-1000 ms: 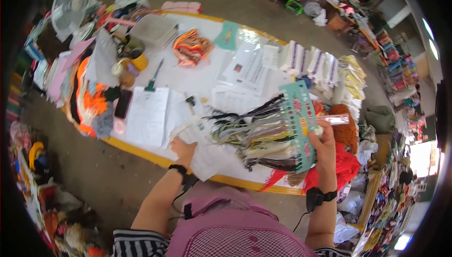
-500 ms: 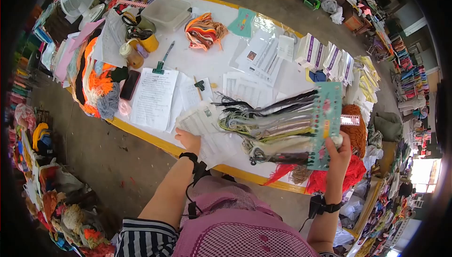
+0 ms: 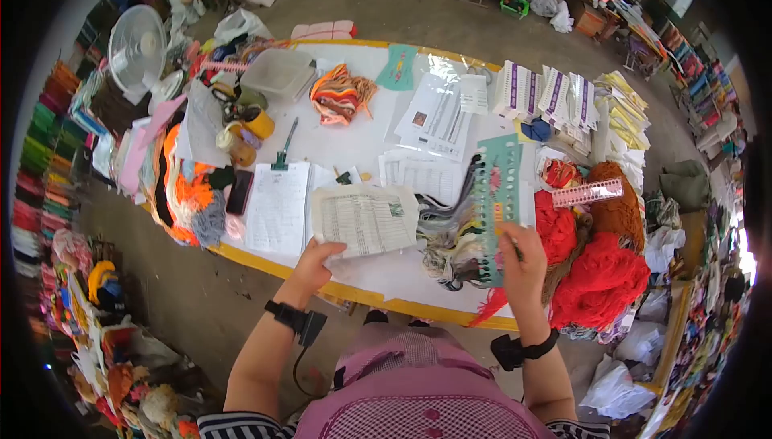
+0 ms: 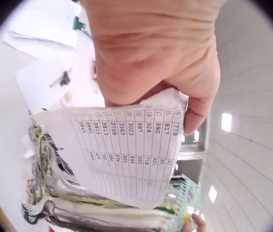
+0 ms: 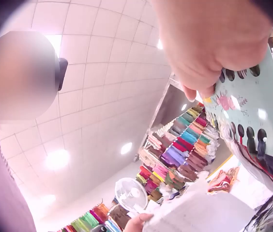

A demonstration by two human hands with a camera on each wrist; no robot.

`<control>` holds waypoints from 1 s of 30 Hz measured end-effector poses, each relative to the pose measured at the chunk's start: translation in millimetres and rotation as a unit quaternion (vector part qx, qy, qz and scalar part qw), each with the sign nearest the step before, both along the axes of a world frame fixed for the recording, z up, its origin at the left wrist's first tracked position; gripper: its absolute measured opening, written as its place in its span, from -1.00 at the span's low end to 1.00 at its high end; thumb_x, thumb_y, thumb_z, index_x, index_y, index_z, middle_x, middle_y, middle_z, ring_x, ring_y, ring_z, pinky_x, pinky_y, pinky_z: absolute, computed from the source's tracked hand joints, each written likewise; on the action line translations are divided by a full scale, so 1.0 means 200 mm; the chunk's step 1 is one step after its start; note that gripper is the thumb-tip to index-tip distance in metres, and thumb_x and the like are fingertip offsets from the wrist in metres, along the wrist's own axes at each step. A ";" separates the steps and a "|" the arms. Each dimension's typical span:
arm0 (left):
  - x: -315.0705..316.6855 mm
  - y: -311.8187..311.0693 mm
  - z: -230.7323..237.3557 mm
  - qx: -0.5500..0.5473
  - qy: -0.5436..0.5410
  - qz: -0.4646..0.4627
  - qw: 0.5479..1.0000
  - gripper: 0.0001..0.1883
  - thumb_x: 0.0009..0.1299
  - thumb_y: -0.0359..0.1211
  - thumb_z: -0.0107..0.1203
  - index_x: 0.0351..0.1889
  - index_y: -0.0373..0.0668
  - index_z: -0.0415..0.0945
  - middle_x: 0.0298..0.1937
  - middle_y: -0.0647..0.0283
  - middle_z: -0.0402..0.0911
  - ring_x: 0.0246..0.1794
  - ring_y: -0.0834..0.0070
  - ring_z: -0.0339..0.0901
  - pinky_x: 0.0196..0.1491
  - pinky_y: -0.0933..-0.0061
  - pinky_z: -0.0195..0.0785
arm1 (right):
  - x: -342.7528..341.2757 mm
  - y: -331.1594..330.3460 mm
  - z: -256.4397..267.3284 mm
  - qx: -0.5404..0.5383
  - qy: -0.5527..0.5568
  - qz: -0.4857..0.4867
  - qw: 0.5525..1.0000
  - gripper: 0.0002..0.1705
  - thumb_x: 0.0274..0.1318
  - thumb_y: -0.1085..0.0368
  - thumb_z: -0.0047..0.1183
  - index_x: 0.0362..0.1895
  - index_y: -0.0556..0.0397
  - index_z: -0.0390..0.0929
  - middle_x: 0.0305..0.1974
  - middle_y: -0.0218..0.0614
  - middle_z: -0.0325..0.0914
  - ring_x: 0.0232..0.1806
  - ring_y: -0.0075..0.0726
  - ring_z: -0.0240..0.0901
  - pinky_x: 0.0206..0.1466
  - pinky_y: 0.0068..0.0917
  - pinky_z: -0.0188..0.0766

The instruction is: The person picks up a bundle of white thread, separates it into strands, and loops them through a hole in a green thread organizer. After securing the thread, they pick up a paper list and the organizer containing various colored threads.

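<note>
A creased paper sheet [image 3: 366, 218] printed with a table of numbers is pinched by my left hand [image 3: 314, 266] at its near left corner. Close up in the left wrist view, the thumb and fingers clamp the edge of the sheet [image 4: 122, 150]. My right hand [image 3: 523, 266] grips a teal floral thread card [image 3: 500, 178] by its lower part. Hanks of black, grey, cream and olive thread [image 3: 450, 234] hang from the card's punched holes, their left part behind the paper. In the right wrist view, several thread loops pass through holes along the card [image 5: 245, 99].
A clipboard with papers [image 3: 277, 206] and a phone [image 3: 240, 191] lie left on the table. An orange yarn bundle [image 3: 342, 95], another teal card [image 3: 396, 67] and printed sheets [image 3: 434, 117] lie farther back. White boxes [image 3: 519, 89] and red yarn [image 3: 599, 282] are at right.
My left hand has raised the paper off the table and tilted it up. My right hand has brought the thread card leftward, closer to the paper, with the threads now bunched under it.
</note>
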State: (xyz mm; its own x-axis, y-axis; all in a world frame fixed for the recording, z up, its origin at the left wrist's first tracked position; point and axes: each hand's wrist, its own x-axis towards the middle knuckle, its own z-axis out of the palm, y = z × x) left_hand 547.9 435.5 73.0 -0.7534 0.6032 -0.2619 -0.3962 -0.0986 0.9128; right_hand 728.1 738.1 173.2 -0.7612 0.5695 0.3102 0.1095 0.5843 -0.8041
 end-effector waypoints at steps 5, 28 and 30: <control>0.07 0.17 0.36 0.036 -0.132 -0.020 0.990 -0.50 0.46 -0.40 -0.02 0.36 -0.20 0.22 0.29 0.21 0.41 0.25 0.38 0.39 0.26 0.34 0.28 | -0.04 -0.15 0.00 0.134 0.033 -0.032 0.990 -0.69 0.02 0.57 0.07 -0.15 -0.05 0.61 -0.36 -0.21 0.43 -0.40 -0.14 0.45 -0.40 -0.38 0.38; -0.18 0.62 0.63 0.165 0.036 -0.012 0.985 -0.53 0.58 -0.07 -0.25 0.23 -0.21 0.32 0.27 0.22 0.39 0.24 0.44 0.34 0.37 0.21 0.09 | 0.17 -0.13 0.90 0.185 0.025 0.120 0.975 -0.34 -0.10 0.45 0.26 0.19 -0.01 0.44 -0.01 -0.13 0.56 -0.01 -0.04 0.52 -0.02 -0.31 0.47; -0.26 0.70 0.61 0.209 0.038 -0.138 0.967 -0.42 0.58 -0.01 -0.36 0.40 -0.20 0.13 0.44 0.20 0.20 0.44 0.40 0.11 0.47 0.28 -0.15 | 0.22 -0.19 1.12 0.223 -0.072 0.289 0.928 -0.35 -0.10 0.38 0.28 0.18 -0.02 0.45 -0.01 -0.16 0.56 -0.03 -0.02 0.52 -0.02 -0.27 0.46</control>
State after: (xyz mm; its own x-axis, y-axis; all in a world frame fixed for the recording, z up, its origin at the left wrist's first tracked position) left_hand 495.5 574.8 196.0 -0.5559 0.8254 0.0984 -0.3931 -0.3653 0.8438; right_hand 771.6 701.0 397.2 -0.9515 -0.1081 0.2882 -0.2389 0.8497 -0.4700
